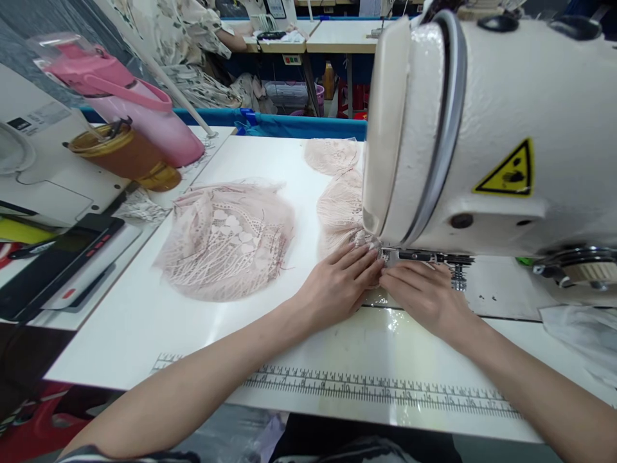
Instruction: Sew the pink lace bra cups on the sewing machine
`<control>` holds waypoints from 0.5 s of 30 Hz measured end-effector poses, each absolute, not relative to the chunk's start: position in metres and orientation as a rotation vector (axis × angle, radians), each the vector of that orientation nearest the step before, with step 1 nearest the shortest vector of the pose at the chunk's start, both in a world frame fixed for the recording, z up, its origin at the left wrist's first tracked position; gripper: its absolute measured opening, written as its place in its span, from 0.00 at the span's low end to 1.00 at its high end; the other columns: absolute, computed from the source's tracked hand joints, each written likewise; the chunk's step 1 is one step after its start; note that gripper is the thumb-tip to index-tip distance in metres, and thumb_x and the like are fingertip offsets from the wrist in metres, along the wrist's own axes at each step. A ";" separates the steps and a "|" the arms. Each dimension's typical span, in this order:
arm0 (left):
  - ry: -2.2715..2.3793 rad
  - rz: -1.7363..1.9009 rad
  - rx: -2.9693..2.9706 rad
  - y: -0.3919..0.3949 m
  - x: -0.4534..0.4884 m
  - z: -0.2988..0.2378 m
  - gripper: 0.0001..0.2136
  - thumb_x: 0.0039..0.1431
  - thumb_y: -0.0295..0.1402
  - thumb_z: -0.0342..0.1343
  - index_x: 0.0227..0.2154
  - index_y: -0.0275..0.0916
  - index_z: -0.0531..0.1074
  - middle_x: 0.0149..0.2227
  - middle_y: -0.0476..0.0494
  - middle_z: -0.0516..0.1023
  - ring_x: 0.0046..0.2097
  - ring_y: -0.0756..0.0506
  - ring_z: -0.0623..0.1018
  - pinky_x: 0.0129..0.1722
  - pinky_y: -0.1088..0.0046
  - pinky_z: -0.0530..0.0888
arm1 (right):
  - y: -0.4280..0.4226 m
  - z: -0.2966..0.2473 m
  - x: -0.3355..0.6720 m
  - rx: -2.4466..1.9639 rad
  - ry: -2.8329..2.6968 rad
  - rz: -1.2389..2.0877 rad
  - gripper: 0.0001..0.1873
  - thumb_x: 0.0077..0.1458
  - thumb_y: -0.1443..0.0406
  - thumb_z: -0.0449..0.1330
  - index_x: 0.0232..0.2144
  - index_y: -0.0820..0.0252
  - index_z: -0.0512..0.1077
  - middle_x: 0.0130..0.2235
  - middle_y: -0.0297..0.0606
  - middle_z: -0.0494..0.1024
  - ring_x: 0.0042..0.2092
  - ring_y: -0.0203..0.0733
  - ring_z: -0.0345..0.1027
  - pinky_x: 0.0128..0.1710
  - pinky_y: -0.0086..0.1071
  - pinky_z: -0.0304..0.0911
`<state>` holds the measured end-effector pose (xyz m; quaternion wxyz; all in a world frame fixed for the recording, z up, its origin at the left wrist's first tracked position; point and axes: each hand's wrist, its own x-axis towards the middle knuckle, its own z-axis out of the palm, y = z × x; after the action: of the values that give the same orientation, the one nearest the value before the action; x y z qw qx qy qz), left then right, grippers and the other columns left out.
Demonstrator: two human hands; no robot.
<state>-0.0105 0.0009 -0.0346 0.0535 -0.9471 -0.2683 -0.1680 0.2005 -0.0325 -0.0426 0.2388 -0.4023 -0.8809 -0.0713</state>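
Observation:
Pale pink lace fabric (341,204) runs along the left side of the sewing machine head (486,128) and passes under it. Lying on the lace just left of the presser foot (388,256), my left hand (337,281) has its fingers stretched out and pressing down. My right hand (427,296) is closed at the front of the presser foot, fingertips together on the lace edge. The fingers hide most of the fabric between them. A separate gathered heap of pink lace (224,241) lies on the white table to the left of my left hand.
A printed ruler (366,389) runs along the table's front edge. At left stand a pink bottle (130,96), a brown cup (128,154) and a black device (62,257). White translucent material (583,334) lies at right. A person's arm (231,40) rests at a table beyond.

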 end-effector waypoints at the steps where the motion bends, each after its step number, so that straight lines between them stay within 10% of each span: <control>1: -0.820 -0.511 -2.884 0.001 -0.010 -0.034 0.17 0.65 0.31 0.44 0.52 0.31 0.69 0.54 0.38 0.72 0.58 0.40 0.70 0.59 0.58 0.67 | -0.033 -0.042 0.201 -1.118 -2.412 -0.165 0.16 0.59 0.74 0.51 0.39 0.53 0.74 0.37 0.30 0.79 0.42 0.34 0.70 0.41 0.30 0.61; 15: -0.842 -0.492 -2.869 -0.001 -0.008 -0.032 0.17 0.65 0.32 0.46 0.53 0.33 0.69 0.54 0.39 0.73 0.57 0.40 0.71 0.58 0.58 0.68 | -0.029 -0.033 0.203 -1.230 -2.260 -0.174 0.10 0.59 0.68 0.55 0.33 0.53 0.76 0.35 0.30 0.80 0.30 0.34 0.69 0.32 0.30 0.62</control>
<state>-0.0078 -0.0013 -0.0321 0.0554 -0.9453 -0.2775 -0.1621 0.2034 -0.0294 -0.0333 0.2777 -0.4581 -0.8419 -0.0647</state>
